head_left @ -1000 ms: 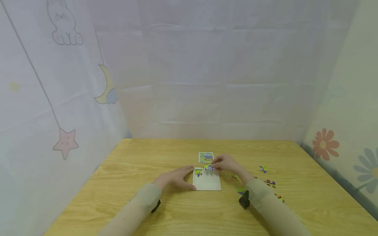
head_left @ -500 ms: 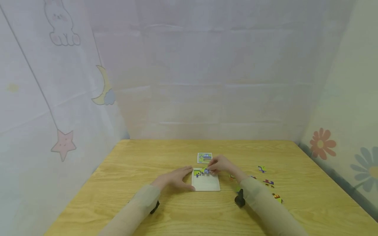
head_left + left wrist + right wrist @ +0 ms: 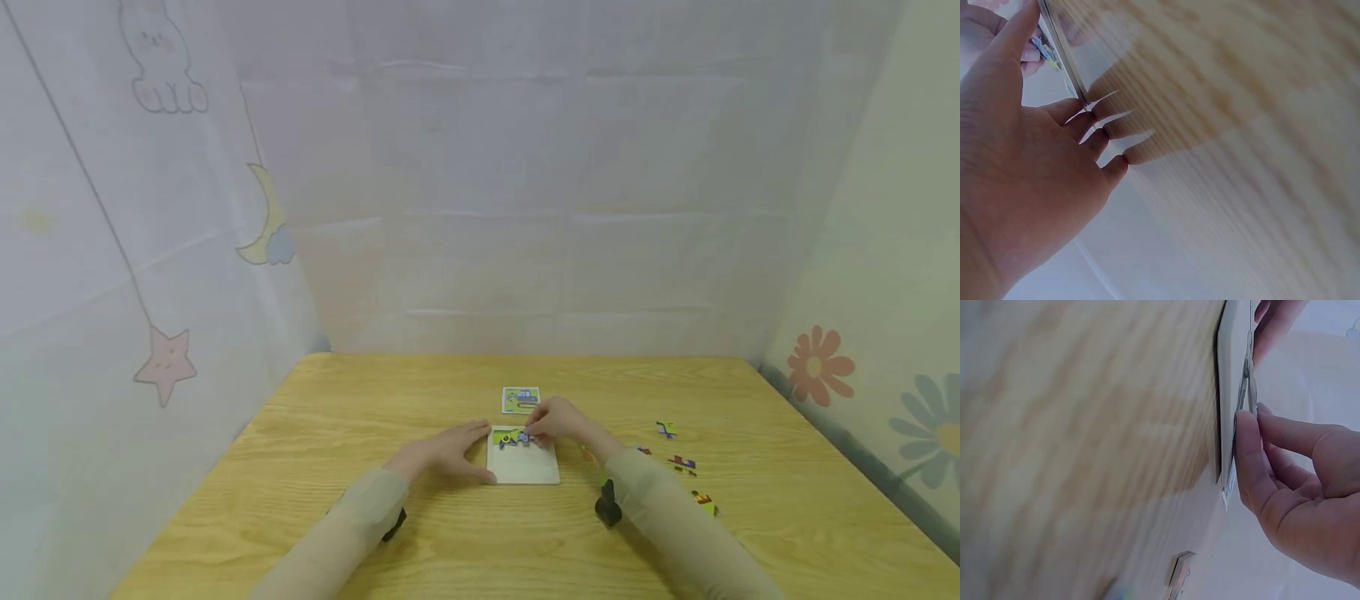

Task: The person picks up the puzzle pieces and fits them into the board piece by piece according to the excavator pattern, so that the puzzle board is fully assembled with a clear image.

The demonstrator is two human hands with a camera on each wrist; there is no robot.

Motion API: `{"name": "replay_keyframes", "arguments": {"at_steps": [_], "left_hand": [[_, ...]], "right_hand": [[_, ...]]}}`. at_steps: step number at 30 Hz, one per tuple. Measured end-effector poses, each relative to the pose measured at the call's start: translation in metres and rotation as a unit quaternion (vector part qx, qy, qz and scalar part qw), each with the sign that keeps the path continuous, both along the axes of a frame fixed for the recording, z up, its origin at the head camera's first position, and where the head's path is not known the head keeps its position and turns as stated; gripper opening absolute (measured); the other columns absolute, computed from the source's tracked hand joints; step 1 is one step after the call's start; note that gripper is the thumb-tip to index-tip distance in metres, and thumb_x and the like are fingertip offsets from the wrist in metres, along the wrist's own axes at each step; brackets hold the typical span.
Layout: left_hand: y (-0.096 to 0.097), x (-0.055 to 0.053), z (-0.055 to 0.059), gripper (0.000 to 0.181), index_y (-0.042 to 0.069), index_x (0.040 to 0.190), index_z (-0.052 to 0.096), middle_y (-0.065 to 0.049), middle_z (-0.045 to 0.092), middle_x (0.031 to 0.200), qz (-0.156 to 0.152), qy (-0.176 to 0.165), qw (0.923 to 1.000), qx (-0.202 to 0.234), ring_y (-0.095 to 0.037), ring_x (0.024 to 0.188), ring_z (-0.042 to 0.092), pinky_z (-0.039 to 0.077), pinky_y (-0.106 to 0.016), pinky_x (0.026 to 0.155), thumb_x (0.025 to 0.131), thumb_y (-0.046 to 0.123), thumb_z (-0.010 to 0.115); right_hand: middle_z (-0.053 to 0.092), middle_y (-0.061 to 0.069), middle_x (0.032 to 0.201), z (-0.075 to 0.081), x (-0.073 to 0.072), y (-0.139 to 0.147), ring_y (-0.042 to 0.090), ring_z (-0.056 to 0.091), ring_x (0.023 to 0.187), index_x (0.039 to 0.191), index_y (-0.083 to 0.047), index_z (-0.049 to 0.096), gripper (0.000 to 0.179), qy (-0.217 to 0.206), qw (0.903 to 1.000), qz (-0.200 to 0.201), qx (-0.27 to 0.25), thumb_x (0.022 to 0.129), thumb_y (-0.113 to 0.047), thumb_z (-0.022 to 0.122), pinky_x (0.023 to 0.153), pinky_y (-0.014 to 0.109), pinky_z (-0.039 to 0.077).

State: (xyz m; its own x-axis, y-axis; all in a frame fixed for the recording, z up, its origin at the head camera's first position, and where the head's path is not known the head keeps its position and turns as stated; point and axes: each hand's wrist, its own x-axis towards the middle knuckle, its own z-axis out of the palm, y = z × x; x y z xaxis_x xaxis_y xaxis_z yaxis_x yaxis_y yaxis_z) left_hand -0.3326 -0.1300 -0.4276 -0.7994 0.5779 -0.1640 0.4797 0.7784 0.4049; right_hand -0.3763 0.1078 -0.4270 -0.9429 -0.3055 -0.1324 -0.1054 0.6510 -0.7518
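Note:
A white puzzle tray [image 3: 525,469] lies flat on the wooden table. One jigsaw piece [image 3: 502,437], green with a blue and yellow shape, sits in its upper left corner. My right hand [image 3: 557,421] pinches a second jigsaw piece [image 3: 522,437] between thumb and fingers, beside the first one along the tray's upper edge. In the right wrist view this piece shows edge-on, slightly tilted over the tray. My left hand [image 3: 452,454] rests at the tray's left side, fingers stretched out, with fingertips at the upper corner and thumb at the lower one.
Just behind the tray lies a printed picture card [image 3: 520,400]. Right of the tray are several loose jigsaw pieces, including a blue and green one [image 3: 666,429], a red and purple one [image 3: 682,462] and a yellow one [image 3: 705,502]. My right forearm partly covers others.
My right hand has moved slightly left and down, bringing the pinched jigsaw piece against the corner piece in the tray. The left hand keeps its place at the tray.

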Motion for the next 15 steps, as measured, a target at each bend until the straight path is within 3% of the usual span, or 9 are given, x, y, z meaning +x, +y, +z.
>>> {"name": "replay_keyframes", "arguments": {"at_steps": [8,15], "left_hand": [[-0.0009,-0.0026,-0.0006,0.09,0.009,0.149,0.024,-0.008,0.019,0.157,-0.01,0.006,0.9999,-0.008,-0.026,0.144,0.02,0.021,-0.043,0.117,0.083,0.057,0.061],[-0.0027,-0.0011,-0.0007,0.09,0.009,0.15,0.023,-0.008,0.019,0.157,-0.011,0.001,0.9999,-0.009,-0.026,0.144,0.019,0.021,-0.043,0.117,0.083,0.056,0.061]], "right_hand": [[0.066,0.001,0.073,0.0024,0.0024,-0.0045,0.01,0.058,0.062,0.084,-0.005,0.071,0.011,0.027,0.9992,-0.006,0.029,0.08,-0.015,0.073,0.056,0.021,0.05],[0.065,0.0,0.071,0.0021,0.0019,-0.0059,0.01,0.057,0.06,0.083,-0.007,0.071,0.014,0.019,0.9994,0.002,0.03,0.077,-0.019,0.077,0.055,0.022,0.048]]}}
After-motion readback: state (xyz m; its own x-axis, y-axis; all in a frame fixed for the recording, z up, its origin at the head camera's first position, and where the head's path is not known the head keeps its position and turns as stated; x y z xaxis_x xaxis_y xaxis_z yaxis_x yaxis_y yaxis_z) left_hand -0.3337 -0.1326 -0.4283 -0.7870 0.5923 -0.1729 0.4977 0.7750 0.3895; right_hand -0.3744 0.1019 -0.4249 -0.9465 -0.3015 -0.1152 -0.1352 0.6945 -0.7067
